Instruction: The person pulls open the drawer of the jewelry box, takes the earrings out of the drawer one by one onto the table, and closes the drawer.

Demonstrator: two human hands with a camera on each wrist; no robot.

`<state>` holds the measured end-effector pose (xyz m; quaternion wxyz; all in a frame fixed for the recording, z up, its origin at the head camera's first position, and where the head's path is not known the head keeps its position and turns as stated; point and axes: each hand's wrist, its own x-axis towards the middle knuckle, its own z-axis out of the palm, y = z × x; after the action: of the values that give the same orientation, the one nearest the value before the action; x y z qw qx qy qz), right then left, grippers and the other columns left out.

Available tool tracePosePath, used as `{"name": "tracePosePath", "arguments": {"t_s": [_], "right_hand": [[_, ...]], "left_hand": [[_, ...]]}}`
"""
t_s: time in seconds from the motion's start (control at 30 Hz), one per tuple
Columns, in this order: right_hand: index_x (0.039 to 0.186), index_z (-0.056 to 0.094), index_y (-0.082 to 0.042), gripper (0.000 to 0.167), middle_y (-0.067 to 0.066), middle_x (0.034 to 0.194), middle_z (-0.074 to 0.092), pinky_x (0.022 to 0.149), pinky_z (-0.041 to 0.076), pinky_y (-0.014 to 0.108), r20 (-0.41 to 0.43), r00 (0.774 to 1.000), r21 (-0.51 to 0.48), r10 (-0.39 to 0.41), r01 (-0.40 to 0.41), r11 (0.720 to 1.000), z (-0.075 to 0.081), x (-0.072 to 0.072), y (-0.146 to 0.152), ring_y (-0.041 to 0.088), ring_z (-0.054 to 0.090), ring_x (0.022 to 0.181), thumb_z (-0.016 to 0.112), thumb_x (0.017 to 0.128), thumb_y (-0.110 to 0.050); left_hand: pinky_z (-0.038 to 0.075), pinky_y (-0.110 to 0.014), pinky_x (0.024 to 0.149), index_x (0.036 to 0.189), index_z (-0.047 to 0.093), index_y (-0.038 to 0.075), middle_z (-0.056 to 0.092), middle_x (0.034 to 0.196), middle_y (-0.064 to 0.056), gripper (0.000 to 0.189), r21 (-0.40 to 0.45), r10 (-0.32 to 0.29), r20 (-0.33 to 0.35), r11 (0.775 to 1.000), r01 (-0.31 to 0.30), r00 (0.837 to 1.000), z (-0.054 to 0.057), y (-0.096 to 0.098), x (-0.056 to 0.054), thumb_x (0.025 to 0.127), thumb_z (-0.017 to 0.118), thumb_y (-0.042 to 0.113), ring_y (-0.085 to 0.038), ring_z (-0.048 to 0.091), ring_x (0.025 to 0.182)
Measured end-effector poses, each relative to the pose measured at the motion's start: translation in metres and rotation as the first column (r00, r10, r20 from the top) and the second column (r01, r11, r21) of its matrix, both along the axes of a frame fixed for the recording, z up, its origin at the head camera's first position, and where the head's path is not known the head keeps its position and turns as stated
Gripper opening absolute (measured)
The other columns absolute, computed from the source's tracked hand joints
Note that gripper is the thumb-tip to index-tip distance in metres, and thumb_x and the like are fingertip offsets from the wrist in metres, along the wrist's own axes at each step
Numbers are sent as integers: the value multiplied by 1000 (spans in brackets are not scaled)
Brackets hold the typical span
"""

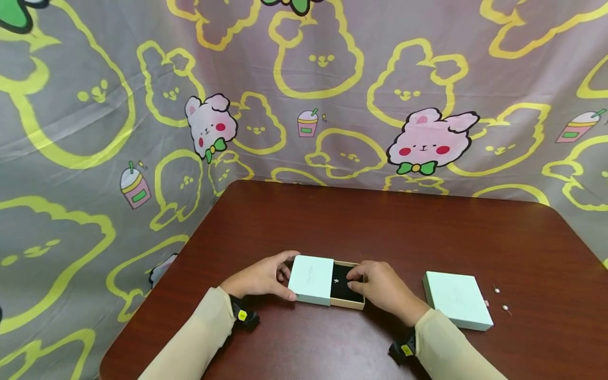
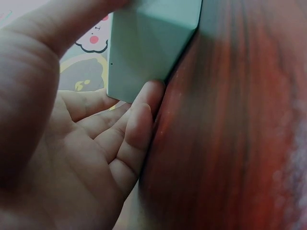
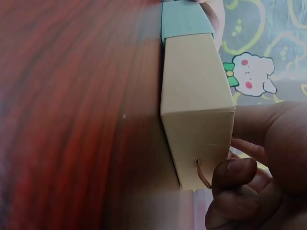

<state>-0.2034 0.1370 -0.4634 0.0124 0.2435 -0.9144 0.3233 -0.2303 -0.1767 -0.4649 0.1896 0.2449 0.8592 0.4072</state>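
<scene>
Mint box [image 1: 311,278] sits in the left hand's [image 1: 264,276] wide grip.

A mint-green box [image 1: 311,279] lies flat between the left fingers [image 1: 283,291] and right fingers [image 1: 358,271], tan drawer [image 1: 348,304] partly out, small star [image 1: 336,281] on black lining [image 1: 341,294] beside the latter.

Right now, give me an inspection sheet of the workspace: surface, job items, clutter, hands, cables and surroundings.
Surface: brown table, glossy.
Job items: pale green cover partly over a tray; black insert inside, bearing a small star.
Clutter: second box to the right, closed; two small white beads beyond it.
Hands: left hand grips the cover; right hand reaches over the tray's right edge, grip unclear.
Cables: nothing seen; just a short cord on the tray's end.
Surroundings: cartoon-print cloth behind and at left.
</scene>
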Motion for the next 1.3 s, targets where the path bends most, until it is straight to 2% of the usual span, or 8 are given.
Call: {"name": "tracePosePath", "arguments": {"t_s": [0.2,0.37,0.67,0.93,1.3], "right_hand": [[93,77,-18,11,-13,87,64,72,49,33,-23,1000,33,11,-10,999,0,0,-2,9,62,81,78,82,-20],[92,76,-18,13,-14,83,62,70,48,32,-42,999,48,15,-13,999,-2,0,-2,8,60,78,80,81,-23],[90,76,-19,8,-14,83,61,68,47,29,-70,997,32,44,-42,999,-3,0,-1,6,58,76,78,82,-19],[88,75,-16,10,-12,80,61,69,48,32,-82,997,41,14,-11,999,0,0,-2,9,59,75,80,80,-18],[80,73,-22,9,-17,78,57,67,47,29,-99,995,33,32,-29,999,-3,0,0,4,56,72,81,79,-17]], "left_hand": [[46,-37,83,148,36,14,53,117,1,99,14,2,10,1000,-2,1000,-1,-1,-1,68,90,35,-18,56,96],[46,-37,83,148,35,14,52,118,1,100,15,1,18,1000,-1,1000,-1,0,-2,68,91,34,-18,56,96],[46,-37,84,149,35,13,52,120,1,101,6,2,11,1000,-2,1000,-1,0,-1,68,91,35,-16,57,97],[46,-38,83,148,36,15,54,115,0,99,17,4,31,1000,-4,1000,1,1,-2,67,91,33,-19,56,96],[46,-37,84,148,36,14,51,120,1,99,12,-8,4,1000,8,1000,-1,0,-3,68,90,36,-16,57,97]]}}
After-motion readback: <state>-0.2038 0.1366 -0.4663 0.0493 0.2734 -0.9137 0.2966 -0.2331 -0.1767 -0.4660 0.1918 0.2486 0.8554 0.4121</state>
